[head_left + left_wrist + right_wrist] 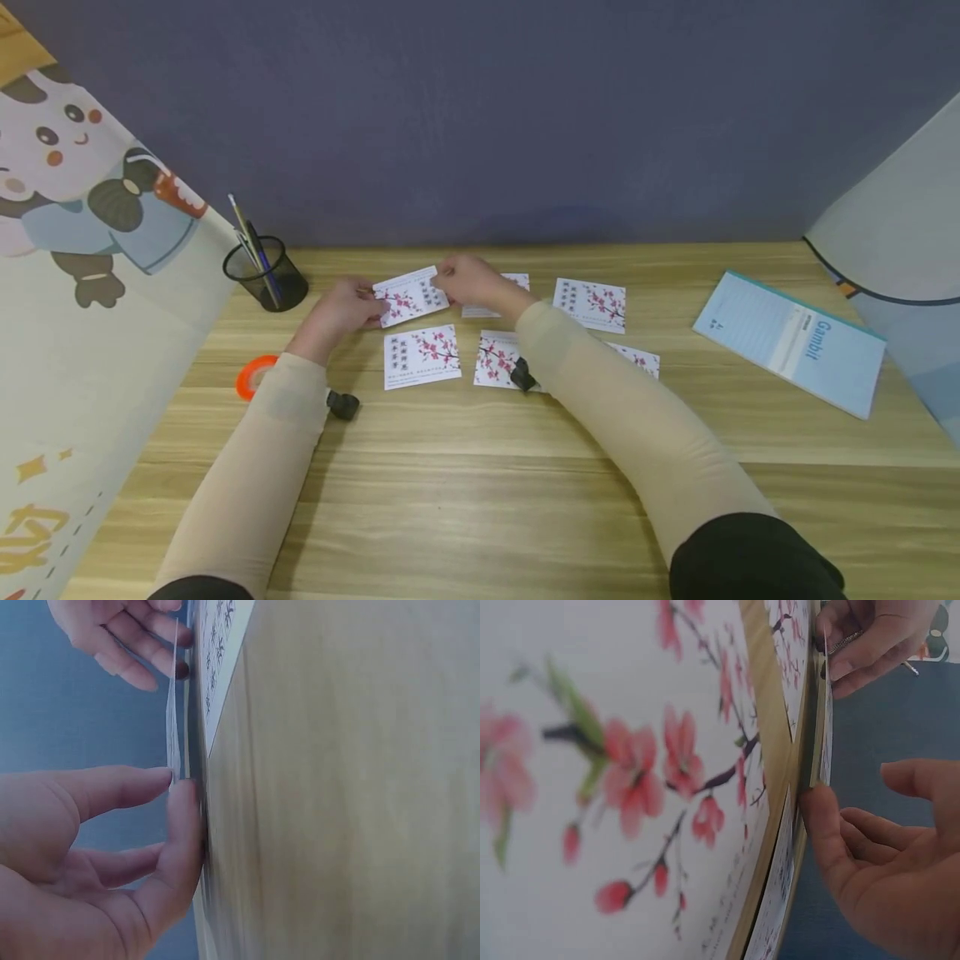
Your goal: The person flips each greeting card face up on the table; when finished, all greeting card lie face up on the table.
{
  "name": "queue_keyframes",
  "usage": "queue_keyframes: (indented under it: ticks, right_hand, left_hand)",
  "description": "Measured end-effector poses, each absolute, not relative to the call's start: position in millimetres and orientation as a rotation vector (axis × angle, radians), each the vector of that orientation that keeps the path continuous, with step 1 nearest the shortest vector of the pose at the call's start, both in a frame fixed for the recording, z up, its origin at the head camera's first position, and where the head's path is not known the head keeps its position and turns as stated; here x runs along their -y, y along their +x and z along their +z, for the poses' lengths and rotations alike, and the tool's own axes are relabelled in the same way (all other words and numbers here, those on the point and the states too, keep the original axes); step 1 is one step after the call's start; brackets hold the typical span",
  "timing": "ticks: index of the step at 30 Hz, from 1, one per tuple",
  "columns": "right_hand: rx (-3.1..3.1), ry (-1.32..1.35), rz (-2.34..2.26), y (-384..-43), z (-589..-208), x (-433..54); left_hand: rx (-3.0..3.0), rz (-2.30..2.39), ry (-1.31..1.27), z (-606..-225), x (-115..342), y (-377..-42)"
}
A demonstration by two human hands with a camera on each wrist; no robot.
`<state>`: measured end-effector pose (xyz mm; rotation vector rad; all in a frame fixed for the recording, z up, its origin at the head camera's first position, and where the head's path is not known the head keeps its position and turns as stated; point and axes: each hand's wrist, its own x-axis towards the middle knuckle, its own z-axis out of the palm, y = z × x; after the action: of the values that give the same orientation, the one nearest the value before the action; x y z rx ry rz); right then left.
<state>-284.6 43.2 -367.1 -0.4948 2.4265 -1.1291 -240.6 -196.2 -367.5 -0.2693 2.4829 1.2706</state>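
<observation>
My left hand (341, 312) pinches the left edge of a white card (408, 297) printed with pink blossoms and dark characters. In the left wrist view the card (172, 727) shows edge-on, raised between thumb and finger. At its other end is my right hand (476, 283); in the right wrist view its thumb stands apart from a finger (823, 821) that touches the card's edge. Similar cards lie around: one (422, 358) in front, one (491, 360) partly under the right sleeve, another (515, 283) behind the right hand, and one (590, 304) farther right.
A mesh pen holder (288, 279) with pens stands at the back left. An orange tape roll (246, 379) lies beside the left forearm. On the right rests a light-blue notepad (791, 343). Another card (641, 358) shows past the right sleeve. A dark panel (525, 125) closes the back.
</observation>
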Motion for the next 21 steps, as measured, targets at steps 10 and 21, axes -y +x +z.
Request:
queue_keyframes:
  ticks: [10, 21]
  right_hand:
    - [-2.593, -0.651, -0.890, -278.9, -366.5, -38.9]
    - [-2.565, -0.644, -0.934, -278.9, -369.0, -43.0]
  left_hand:
    - [-2.535, 1.115, -0.181, -364.8, 195.1, -236.2]
    - [-2.509, 1.144, -0.186, -363.5, 193.5, -233.0]
